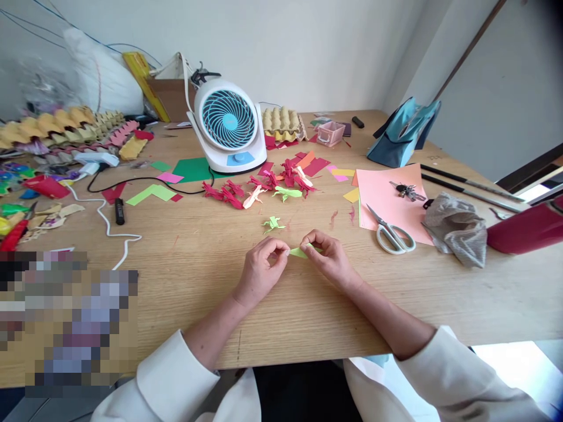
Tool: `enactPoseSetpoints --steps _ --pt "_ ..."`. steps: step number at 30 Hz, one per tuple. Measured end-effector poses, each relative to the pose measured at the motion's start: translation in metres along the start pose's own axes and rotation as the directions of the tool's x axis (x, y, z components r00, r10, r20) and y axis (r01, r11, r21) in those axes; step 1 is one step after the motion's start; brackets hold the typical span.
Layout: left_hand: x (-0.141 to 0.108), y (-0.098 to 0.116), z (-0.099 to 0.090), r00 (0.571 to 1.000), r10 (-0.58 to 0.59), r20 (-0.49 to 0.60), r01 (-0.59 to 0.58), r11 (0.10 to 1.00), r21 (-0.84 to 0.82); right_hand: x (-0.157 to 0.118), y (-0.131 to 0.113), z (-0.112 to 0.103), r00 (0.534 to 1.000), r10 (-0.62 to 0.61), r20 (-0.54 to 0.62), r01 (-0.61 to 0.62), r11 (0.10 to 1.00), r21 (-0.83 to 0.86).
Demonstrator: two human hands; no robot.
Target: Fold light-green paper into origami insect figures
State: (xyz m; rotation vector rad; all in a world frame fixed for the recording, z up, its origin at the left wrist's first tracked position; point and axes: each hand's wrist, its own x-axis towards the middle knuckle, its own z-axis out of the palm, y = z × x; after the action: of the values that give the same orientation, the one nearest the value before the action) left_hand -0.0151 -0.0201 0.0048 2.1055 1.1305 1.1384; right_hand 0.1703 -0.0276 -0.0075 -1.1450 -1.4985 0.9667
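A small folded piece of light green paper is held between my two hands, just above the wooden table. My left hand pinches its left tip with thumb and forefinger. The thumb and fingers of my right hand close on its right part and cover some of it. Just beyond my hands lies a light green folded paper figure. Farther back is a cluster of folded figures: red ones, a pale pink one and another green one.
A white fan stands behind the figures, among coloured paper scraps. To the right, scissors and keys lie on pink paper, near a grey cloth and a dark red cylinder. Egg cartons are piled at left.
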Motion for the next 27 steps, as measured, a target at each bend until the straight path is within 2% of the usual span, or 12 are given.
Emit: enactPoseSetpoints --steps 6,11,15,19,23,27 --pt "0.002 -0.001 -0.002 0.993 -0.116 -0.007 0.115 0.993 -0.039 0.002 -0.001 -0.001 0.998 0.070 0.002 -0.069 0.980 0.187" --pt "0.005 -0.005 -0.004 0.975 -0.218 0.033 0.220 0.966 -0.138 0.002 -0.002 -0.002 0.998 0.057 0.007 -0.057 0.980 0.189" --pt "0.007 -0.012 -0.004 0.964 -0.260 0.057 0.267 0.943 -0.199 0.003 0.000 -0.002 0.994 0.105 0.029 -0.109 0.970 0.216" --pt "0.007 -0.019 -0.001 0.938 -0.333 0.094 0.345 0.889 -0.301 0.004 0.003 -0.002 0.986 0.152 0.069 -0.158 0.983 0.089" --pt "0.008 -0.017 -0.001 0.900 -0.396 0.180 0.435 0.809 -0.395 0.003 0.003 -0.003 0.986 0.152 0.063 -0.151 0.988 -0.014" --pt "0.009 -0.013 -0.002 0.896 -0.401 0.192 0.445 0.809 -0.385 0.002 0.001 -0.003 0.990 0.128 0.057 -0.125 0.991 -0.044"
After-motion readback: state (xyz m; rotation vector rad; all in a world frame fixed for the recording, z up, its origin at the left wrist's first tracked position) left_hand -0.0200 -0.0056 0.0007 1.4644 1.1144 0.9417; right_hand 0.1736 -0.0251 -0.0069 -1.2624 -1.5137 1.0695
